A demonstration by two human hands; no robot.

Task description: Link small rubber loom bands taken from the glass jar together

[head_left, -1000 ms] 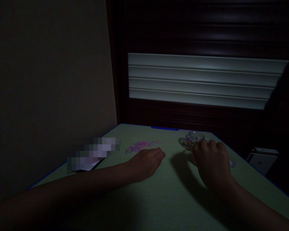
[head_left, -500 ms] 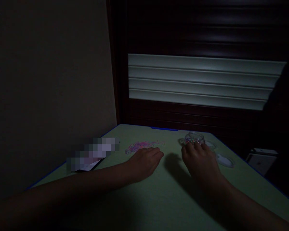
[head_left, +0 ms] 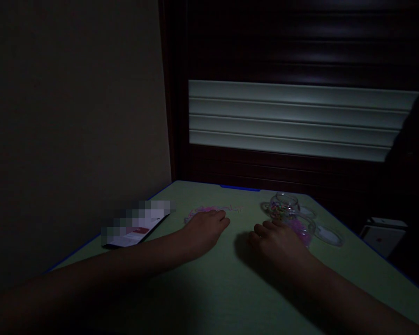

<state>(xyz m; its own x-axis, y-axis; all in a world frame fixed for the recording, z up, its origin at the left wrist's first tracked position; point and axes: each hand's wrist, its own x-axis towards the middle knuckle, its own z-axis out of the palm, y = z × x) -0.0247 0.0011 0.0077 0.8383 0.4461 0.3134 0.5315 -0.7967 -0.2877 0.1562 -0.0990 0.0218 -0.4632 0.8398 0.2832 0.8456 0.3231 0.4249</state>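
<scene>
A loose pile of thin pink and purple strands [head_left: 209, 209], like small elastic bands, lies on the table. My left hand [head_left: 207, 232] rests at the near side of this pile with its fingers bent together; whatever is between them is hidden. To the right, my right hand [head_left: 277, 239] is above the table with its fingers curled down and their tips out of sight. Just beside it stands a clear jar with pink pieces [head_left: 302, 230], partly behind the hand. A second clear jar [head_left: 282, 204] with multicoloured pieces stands behind that one.
Two flat clear lids [head_left: 330, 235] lie right of the jars. A phone-like flat object [head_left: 132, 235], partly pixelated, lies at the left table edge. A white box [head_left: 384, 237] stands beyond the right edge. Wall and dark louvred door enclose the table [head_left: 230, 288].
My right hand has drawn left and slightly down, uncovering the jar with pink pieces. My left hand has shifted a little to the left over the pile.
</scene>
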